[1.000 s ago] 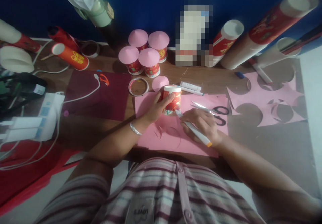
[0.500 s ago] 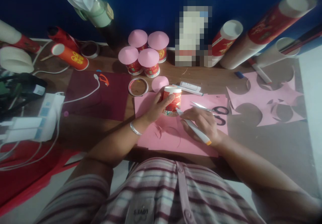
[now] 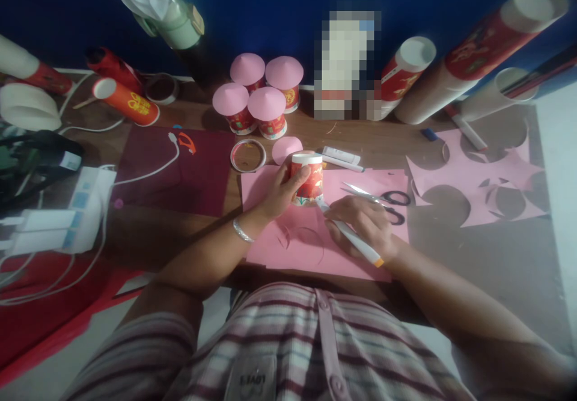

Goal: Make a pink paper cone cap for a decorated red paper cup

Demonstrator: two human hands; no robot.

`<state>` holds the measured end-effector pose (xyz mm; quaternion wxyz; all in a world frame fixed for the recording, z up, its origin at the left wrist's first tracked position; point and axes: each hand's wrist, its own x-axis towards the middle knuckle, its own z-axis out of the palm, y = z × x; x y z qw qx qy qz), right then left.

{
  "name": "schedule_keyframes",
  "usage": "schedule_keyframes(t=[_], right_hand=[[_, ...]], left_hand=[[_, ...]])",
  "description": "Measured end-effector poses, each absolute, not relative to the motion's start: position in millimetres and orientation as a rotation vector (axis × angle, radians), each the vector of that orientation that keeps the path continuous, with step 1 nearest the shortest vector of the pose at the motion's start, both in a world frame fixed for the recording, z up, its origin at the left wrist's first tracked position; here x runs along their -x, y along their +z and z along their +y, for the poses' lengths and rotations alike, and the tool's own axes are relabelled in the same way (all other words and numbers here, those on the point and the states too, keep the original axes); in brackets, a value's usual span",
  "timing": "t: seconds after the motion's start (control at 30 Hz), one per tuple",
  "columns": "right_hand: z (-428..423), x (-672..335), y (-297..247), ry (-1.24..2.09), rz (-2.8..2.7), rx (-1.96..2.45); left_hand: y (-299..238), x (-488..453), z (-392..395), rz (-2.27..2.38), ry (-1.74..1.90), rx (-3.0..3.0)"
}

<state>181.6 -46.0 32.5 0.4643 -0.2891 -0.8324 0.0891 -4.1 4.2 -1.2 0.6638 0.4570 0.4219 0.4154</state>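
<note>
My left hand [image 3: 285,189] grips a red patterned paper cup [image 3: 312,180] from its left side, thumb across the front. The cup has a white edge on top and a white, coloured band at its lower end. In my right hand [image 3: 360,223] is a white marker pen [image 3: 354,243] with an orange end; its tip meets the lower right of the cup. Under both hands lie pink paper sheets [image 3: 279,254]. Scissors [image 3: 376,196] with black handles rest open just beyond my right hand. A pink paper cone [image 3: 287,148] sits behind the cup.
Several red cups with pink cone tops [image 3: 265,105] stand at the back. Near them are a tape roll [image 3: 247,156] and pens [image 3: 341,156]. Cut pink paper [image 3: 478,178] lies right, by paper cup stacks [image 3: 408,67]. A power strip [image 3: 83,208] with cables is left.
The cup has shifted very slightly to the left in my left hand. My right hand and the marker have moved a little down and to the right.
</note>
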Motion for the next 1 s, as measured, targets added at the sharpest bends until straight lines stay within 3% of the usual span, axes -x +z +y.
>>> schedule_keyframes(t=[1.0], right_hand=[[-47,-183,31,0.22,-2.069,0.728]], left_hand=[[-13,8,7,0.894,1.028,-1.032]])
